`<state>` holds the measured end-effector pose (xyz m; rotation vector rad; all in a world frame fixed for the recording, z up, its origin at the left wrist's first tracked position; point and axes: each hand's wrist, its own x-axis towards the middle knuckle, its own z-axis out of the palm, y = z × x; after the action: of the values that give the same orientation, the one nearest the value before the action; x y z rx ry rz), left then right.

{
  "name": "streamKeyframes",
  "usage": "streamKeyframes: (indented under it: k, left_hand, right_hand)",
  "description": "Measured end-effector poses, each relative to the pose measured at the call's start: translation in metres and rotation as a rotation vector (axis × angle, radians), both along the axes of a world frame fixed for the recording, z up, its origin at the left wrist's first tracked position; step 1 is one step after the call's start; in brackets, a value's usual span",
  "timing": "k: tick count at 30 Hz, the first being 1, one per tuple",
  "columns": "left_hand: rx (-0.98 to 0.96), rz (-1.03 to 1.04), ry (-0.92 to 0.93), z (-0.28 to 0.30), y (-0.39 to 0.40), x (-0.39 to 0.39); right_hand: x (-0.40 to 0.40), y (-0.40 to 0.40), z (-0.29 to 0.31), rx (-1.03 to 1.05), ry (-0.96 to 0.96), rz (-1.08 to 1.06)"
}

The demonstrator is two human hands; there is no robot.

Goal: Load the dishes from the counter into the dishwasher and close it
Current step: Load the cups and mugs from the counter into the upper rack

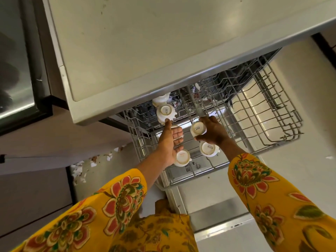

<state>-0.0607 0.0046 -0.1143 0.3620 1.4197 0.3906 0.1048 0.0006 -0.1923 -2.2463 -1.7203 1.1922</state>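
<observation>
Five white cups sit upside down in the pulled-out upper rack (283, 113) of the open dishwasher, bases up, some with printed lettering. Farthest cup (161, 100) is half tucked under the counter edge (181, 75); next cup (165, 112) sits just near of it. Left hand (170, 142) reaches over the rack's left part, palm turned right, fingers straight and a little apart, gripping nothing; its fingertip (168, 121) touches the near rim of that second cup. Part of another white piece shows behind the left palm, can't tell what. Right hand (211, 130) grips a third cup (198, 128) from the right side, thumb and fingers curled round its wall, base facing the camera, over the rack's middle. Fourth cup (208, 149) rests in the rack just near of the right hand, under the wrist. Fifth cup (182, 157) sits near-left, beside the heel of the left hand. Right half of the rack holds only bare wire tines. Dishwasher door (209, 197) lies open below, detergent tray visible near its inner edge. Counter top spans the far side, steel, no dishes seen on the visible part. Both sleeves (263, 179) are yellow with a floral print. White scraps (85, 166) lie on the floor, left of the door.
</observation>
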Motion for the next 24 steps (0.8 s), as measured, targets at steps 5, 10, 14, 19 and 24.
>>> streamKeyframes:
  k: [5,10,14,19,24]
  left_hand:
    - [0.007,0.055,0.024,-0.007,0.003,-0.003]
    - [-0.001,0.035,0.018,-0.005,0.003,-0.004]
    - [-0.003,0.042,0.011,-0.005,0.003,-0.004]
    - [0.008,0.043,0.001,-0.004,0.004,-0.007]
    - [0.001,0.022,-0.008,0.002,0.001,-0.009]
  right_hand:
    - [-0.003,0.002,-0.003,0.008,-0.04,0.047]
    - [-0.008,-0.001,-0.008,-0.046,-0.065,0.047]
    - [-0.009,-0.003,-0.011,-0.065,-0.053,0.017]
    - [-0.004,-0.003,-0.015,-0.113,0.059,-0.058]
    - [0.004,-0.002,-0.009,-0.039,0.159,-0.35]
